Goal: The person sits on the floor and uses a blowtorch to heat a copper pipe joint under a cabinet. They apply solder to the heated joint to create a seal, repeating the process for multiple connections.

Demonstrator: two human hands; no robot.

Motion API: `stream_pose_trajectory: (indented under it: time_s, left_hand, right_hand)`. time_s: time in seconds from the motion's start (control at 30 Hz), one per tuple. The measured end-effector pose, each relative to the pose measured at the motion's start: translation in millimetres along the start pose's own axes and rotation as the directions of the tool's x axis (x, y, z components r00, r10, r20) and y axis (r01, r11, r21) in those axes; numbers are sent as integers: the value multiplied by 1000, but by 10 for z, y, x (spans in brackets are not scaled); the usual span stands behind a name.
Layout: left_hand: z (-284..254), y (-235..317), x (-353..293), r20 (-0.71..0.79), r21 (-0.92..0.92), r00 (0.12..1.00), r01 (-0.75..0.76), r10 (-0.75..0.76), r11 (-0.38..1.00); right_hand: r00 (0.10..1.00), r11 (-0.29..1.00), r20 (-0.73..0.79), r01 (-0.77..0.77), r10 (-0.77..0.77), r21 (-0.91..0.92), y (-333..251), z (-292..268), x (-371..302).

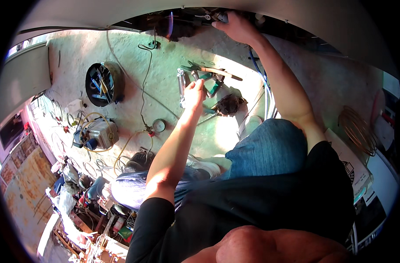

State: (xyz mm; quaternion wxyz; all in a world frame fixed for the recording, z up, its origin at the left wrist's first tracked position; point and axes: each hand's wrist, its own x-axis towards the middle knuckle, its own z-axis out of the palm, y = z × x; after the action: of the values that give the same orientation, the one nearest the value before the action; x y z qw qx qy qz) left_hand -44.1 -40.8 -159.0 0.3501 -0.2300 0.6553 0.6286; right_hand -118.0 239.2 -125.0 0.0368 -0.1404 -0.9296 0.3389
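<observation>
A person crouches on a concrete floor (134, 65): the left hand (194, 93), frame centre, hovers with fingers curled together over a pile of pliers and hand tools (206, 79), seemingly picking one. The right hand (237, 27), top centre, grips dark pipework (217, 16); the chosen tool likely goes there.

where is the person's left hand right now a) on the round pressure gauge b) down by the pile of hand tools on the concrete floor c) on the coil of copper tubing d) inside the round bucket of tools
b: the left hand reaches down over the pile of green-handled hand tools on the concrete floor, well apart from the round dark bucket of tools.
</observation>
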Motion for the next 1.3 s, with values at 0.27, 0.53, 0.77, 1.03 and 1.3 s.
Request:
stream_pose_trajectory:
  time_s: [0.27, 0.53, 0.77, 1.03, 1.3]
  left_hand:
    - [-325, 319, -362, 149, 199, 960, -265, 238, 944]
    - [-672, 389, -127, 365, -147, 929, 130, -69, 981]
    - [-529, 601, -277, 471, -339, 882, 163, 17, 926]
    - [-192, 1113, 77, 217, -104, 956, -181, 200, 978]
    - [20, 1377, 513, 93, 27, 954, -289, 285, 957]
  right_hand:
    - [1000, 1000, 9, 3, -3, 25, -87, -57, 3]
    - [998, 998, 47, -52, 50, 41, -250, -132, -64]
    - [999, 995, 33, -37, 34, 94, -188, -104, -19]
    - [996, 994, 58, -65, 60, 92, -227, -81, -13]
    - [991, 996, 98, -92, 90, 17, -217, -110, 10]
